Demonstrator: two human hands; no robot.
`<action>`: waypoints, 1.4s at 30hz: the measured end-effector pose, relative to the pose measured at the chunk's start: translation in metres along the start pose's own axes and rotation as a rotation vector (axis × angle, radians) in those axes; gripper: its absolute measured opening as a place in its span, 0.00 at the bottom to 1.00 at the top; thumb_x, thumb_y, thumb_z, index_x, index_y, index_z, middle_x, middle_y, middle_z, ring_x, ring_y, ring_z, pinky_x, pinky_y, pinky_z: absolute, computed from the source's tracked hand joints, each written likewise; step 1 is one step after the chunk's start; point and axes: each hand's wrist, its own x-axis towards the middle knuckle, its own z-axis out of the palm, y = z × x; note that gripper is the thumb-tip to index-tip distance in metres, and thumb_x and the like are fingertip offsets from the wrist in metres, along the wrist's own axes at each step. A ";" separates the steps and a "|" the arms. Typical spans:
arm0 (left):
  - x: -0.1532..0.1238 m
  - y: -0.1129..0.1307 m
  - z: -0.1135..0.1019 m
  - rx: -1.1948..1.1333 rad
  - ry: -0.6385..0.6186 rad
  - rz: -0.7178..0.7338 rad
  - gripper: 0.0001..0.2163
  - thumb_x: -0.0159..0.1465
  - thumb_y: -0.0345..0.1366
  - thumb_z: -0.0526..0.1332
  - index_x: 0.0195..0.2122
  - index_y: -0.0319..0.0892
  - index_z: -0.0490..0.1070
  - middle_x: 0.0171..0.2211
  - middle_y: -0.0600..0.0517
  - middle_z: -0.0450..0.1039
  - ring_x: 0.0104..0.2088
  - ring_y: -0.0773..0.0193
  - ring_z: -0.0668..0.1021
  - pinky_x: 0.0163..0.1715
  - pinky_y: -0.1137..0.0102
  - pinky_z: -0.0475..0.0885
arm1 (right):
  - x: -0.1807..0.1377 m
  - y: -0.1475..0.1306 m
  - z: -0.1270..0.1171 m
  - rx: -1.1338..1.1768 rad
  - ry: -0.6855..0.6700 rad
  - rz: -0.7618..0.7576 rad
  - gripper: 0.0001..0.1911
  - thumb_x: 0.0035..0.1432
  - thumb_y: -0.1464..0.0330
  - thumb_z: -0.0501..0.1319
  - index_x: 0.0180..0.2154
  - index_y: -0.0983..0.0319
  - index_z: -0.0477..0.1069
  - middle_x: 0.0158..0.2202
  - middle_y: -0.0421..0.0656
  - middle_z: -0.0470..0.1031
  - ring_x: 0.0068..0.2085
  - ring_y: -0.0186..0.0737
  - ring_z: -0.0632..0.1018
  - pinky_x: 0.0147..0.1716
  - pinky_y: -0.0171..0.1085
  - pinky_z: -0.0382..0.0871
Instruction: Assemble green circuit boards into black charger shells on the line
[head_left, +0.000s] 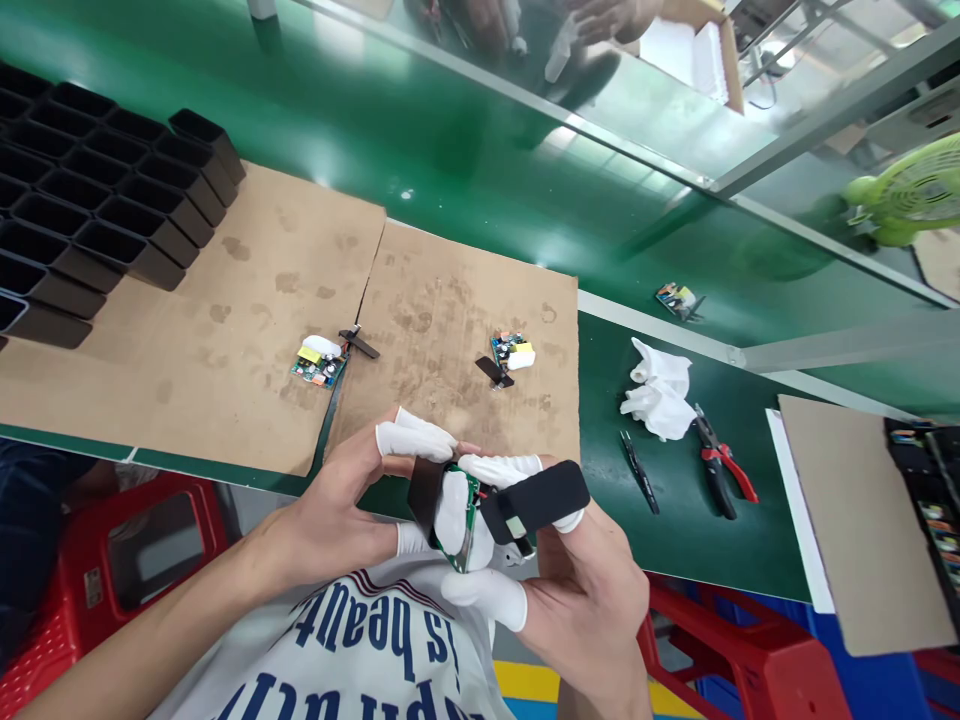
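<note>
In front of my shirt, both hands, with white finger cots, are closed around one assembly. My left hand grips a black rectangular plastic case between thumb and fingers. With my right hand I pinch a green circuit board with white blobs on it; its edge is at the case, and how far it sits inside cannot be seen. A flat black rounded plate stands at the board's outer end. On the cardboard beyond my hands lie two similar circuit boards, one at left and one at right.
Rows of black cases stand at the far left. To the right lie crumpled white cloth, black tweezers and red-handled pliers. A metal-framed clear panel borders the far side. Red stools stand below the table.
</note>
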 end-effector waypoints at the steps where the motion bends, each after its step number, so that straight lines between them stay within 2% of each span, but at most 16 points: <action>1: 0.000 0.000 0.000 0.003 -0.003 -0.002 0.28 0.63 0.24 0.76 0.60 0.55 0.77 0.57 0.51 0.81 0.58 0.51 0.85 0.56 0.60 0.86 | 0.000 0.000 0.000 0.006 0.001 0.001 0.44 0.52 0.74 0.85 0.68 0.51 0.77 0.58 0.50 0.86 0.53 0.59 0.88 0.49 0.47 0.88; 6: -0.002 -0.004 0.000 0.001 -0.002 -0.006 0.27 0.63 0.27 0.77 0.62 0.52 0.77 0.58 0.49 0.81 0.57 0.51 0.86 0.56 0.61 0.85 | 0.001 0.000 0.000 0.002 0.011 0.050 0.42 0.53 0.71 0.85 0.67 0.51 0.79 0.56 0.48 0.86 0.53 0.58 0.88 0.51 0.47 0.88; 10: -0.003 -0.008 0.000 -0.003 -0.010 -0.004 0.28 0.64 0.30 0.78 0.64 0.56 0.76 0.58 0.51 0.81 0.57 0.49 0.86 0.56 0.59 0.86 | 0.001 0.000 -0.002 -0.013 0.000 0.038 0.42 0.54 0.70 0.85 0.68 0.50 0.78 0.56 0.47 0.86 0.52 0.57 0.88 0.51 0.47 0.87; 16: -0.001 -0.004 0.001 -0.015 0.011 -0.042 0.31 0.61 0.24 0.77 0.62 0.57 0.76 0.57 0.53 0.81 0.53 0.51 0.87 0.55 0.58 0.87 | 0.004 0.000 -0.002 -0.054 -0.045 0.033 0.41 0.56 0.71 0.83 0.69 0.51 0.76 0.57 0.49 0.83 0.54 0.56 0.86 0.53 0.46 0.85; 20: 0.000 -0.005 0.001 -0.053 0.013 -0.024 0.30 0.61 0.25 0.77 0.62 0.55 0.77 0.55 0.52 0.81 0.50 0.52 0.87 0.53 0.58 0.87 | 0.009 -0.002 0.001 -0.109 -0.072 0.092 0.35 0.59 0.68 0.82 0.65 0.51 0.78 0.59 0.50 0.79 0.58 0.55 0.82 0.55 0.46 0.83; 23: 0.001 -0.008 0.001 -0.093 0.018 -0.021 0.30 0.61 0.26 0.78 0.62 0.55 0.77 0.56 0.51 0.80 0.53 0.53 0.86 0.55 0.61 0.86 | 0.015 -0.004 0.004 -0.167 -0.076 0.148 0.30 0.60 0.65 0.82 0.62 0.49 0.81 0.62 0.49 0.77 0.61 0.56 0.81 0.59 0.47 0.81; 28: 0.004 -0.010 -0.001 -0.067 0.073 -0.022 0.32 0.59 0.27 0.82 0.62 0.55 0.77 0.59 0.50 0.79 0.59 0.54 0.83 0.63 0.62 0.81 | 0.022 -0.004 0.012 -0.080 -0.075 0.222 0.37 0.58 0.61 0.82 0.67 0.49 0.77 0.63 0.47 0.79 0.64 0.57 0.80 0.63 0.47 0.79; 29: 0.004 -0.010 -0.002 -0.063 0.077 -0.006 0.32 0.59 0.26 0.82 0.61 0.55 0.77 0.58 0.50 0.79 0.59 0.55 0.83 0.63 0.62 0.80 | 0.024 -0.003 0.015 -0.035 -0.037 0.240 0.34 0.60 0.62 0.81 0.66 0.49 0.78 0.62 0.46 0.81 0.63 0.55 0.81 0.63 0.46 0.79; 32: 0.003 -0.009 -0.003 -0.061 0.086 0.022 0.32 0.59 0.24 0.81 0.61 0.54 0.77 0.59 0.50 0.78 0.60 0.55 0.82 0.65 0.60 0.80 | 0.029 -0.002 0.025 0.122 0.070 0.300 0.16 0.68 0.64 0.75 0.56 0.52 0.82 0.54 0.44 0.86 0.55 0.48 0.85 0.59 0.43 0.81; 34: 0.002 -0.009 -0.003 -0.065 0.092 0.037 0.31 0.60 0.23 0.79 0.61 0.53 0.76 0.60 0.50 0.78 0.62 0.54 0.81 0.68 0.58 0.78 | 0.033 -0.001 0.033 0.217 0.091 0.345 0.12 0.71 0.61 0.73 0.53 0.54 0.84 0.51 0.44 0.88 0.52 0.47 0.87 0.57 0.43 0.82; 37: 0.000 -0.009 -0.005 -0.062 0.099 0.088 0.27 0.61 0.25 0.80 0.59 0.51 0.76 0.59 0.49 0.78 0.64 0.53 0.80 0.69 0.55 0.78 | 0.035 0.002 0.045 0.288 0.126 0.376 0.16 0.72 0.54 0.71 0.54 0.54 0.84 0.53 0.45 0.88 0.53 0.48 0.87 0.57 0.44 0.83; 42: -0.006 -0.006 -0.010 -0.047 0.100 0.175 0.25 0.62 0.29 0.80 0.58 0.49 0.77 0.58 0.46 0.79 0.62 0.52 0.81 0.67 0.57 0.80 | 0.029 0.003 0.060 0.285 0.165 0.378 0.24 0.74 0.46 0.66 0.56 0.55 0.84 0.61 0.48 0.84 0.63 0.52 0.83 0.62 0.46 0.81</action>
